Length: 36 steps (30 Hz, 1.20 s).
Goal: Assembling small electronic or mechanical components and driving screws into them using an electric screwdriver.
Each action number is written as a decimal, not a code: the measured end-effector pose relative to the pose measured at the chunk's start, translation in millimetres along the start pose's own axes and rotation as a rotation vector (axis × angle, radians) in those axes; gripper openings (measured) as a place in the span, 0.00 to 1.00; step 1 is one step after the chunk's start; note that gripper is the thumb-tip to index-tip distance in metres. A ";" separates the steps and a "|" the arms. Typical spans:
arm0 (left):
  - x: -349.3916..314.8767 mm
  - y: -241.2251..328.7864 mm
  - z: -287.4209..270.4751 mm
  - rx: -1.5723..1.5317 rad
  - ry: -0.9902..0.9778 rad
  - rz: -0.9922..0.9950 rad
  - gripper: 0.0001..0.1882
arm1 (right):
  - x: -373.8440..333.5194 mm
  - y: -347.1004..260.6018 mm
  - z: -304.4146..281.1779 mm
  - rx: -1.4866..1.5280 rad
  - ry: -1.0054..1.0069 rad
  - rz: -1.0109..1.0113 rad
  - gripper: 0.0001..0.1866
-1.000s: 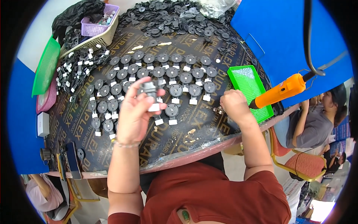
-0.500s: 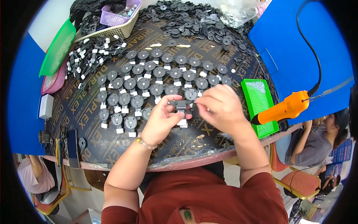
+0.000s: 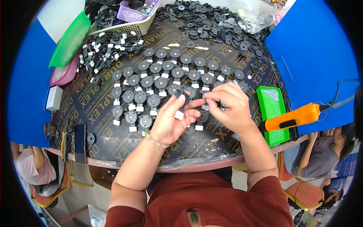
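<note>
My left hand (image 3: 170, 121) is closed around a small black plastic part with a white end (image 3: 179, 115), palm turned partly upward. Fingers hide most of that part. Just right of it, my right hand (image 3: 231, 109) has its thumb and forefinger pinched together, touching or almost touching the left fingertips. A tiny thing seems to be in that pinch, too small to name. Rows of black disc pieces with white ends (image 3: 145, 122) lie on the dark table (image 3: 189, 151) beyond and left of my hands.
To the right, an orange electric screwdriver (image 3: 295, 118) rests across a green tray (image 3: 278, 138) holding small silvery pieces. Loose black discs (image 3: 211, 22) are heaped at the back. Black parts with white ends (image 3: 109, 51) and baskets (image 3: 130, 28) sit back left. A phone (image 3: 80, 143) lies front left.
The whole view has shifted, so the table appears farther right. My left hand has turned and tilted the black part. My right hand stays pinched close beside it.
</note>
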State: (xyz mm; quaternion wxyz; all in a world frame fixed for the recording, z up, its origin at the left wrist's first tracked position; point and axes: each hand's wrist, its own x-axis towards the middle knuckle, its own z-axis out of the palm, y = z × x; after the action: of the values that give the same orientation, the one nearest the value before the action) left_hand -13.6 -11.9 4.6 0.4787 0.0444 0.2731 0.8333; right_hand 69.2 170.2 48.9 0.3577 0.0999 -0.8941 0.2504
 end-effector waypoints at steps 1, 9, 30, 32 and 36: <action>-0.5 1.9 2.0 -0.055 -0.014 -0.037 0.14 | 2.2 -2.6 0.8 0.004 -0.001 -0.002 0.08; 3.0 -6.8 -5.3 0.042 -0.038 0.042 0.16 | 11.2 -11.5 17.7 -0.160 -0.051 -0.236 0.08; 12.0 0.4 -10.9 0.262 0.155 0.212 0.14 | 132.3 174.9 116.7 -0.393 -0.261 0.578 0.14; 12.2 3.2 -12.0 0.247 0.163 0.224 0.14 | 140.8 190.5 134.8 -0.458 -0.463 0.613 0.25; 14.6 4.8 -13.8 0.242 0.184 0.230 0.15 | 142.8 210.8 151.7 -0.462 -0.559 0.486 0.24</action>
State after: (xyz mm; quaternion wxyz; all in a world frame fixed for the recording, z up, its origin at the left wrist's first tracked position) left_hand -29.7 -7.5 -7.3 0.3446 0.0563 0.4072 0.8440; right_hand -199.0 271.7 -25.8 0.0456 -0.1321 -0.9866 0.0838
